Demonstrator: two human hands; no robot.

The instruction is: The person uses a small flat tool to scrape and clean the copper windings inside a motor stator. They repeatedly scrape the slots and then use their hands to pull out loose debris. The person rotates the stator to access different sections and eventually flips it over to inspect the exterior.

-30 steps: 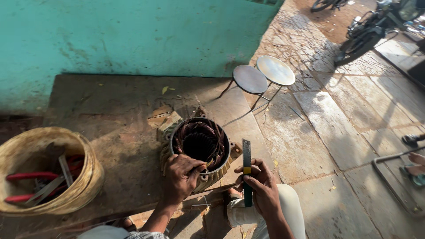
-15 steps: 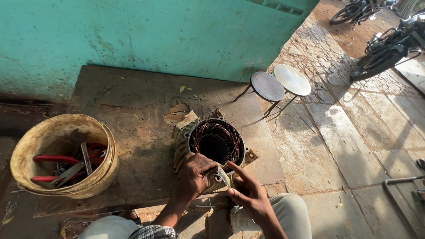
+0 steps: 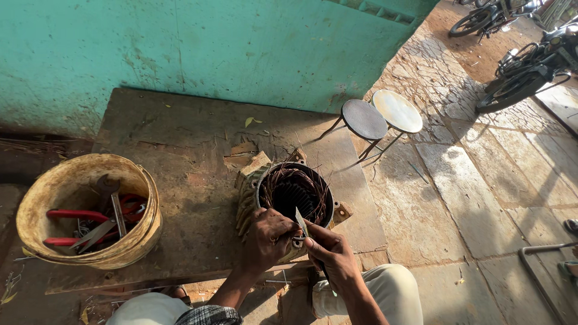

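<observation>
Wooden platform [image 3: 180,156] carries the motor stator [image 3: 289,195] at its front edge, beside a bucket [image 3: 84,210] of tools. Left hand [image 3: 268,238] clenches the stator rim. Right hand [image 3: 334,256] grasps a thin blade [image 3: 300,219] entering the copper windings [image 3: 292,180]. Risk: blade slipping toward the bracing fingers

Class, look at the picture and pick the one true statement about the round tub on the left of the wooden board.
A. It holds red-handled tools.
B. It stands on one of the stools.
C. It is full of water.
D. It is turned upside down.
A: the yellowish tub stands upright on the wooden board, and red-handled tools lie inside it with other metal tools.
</observation>
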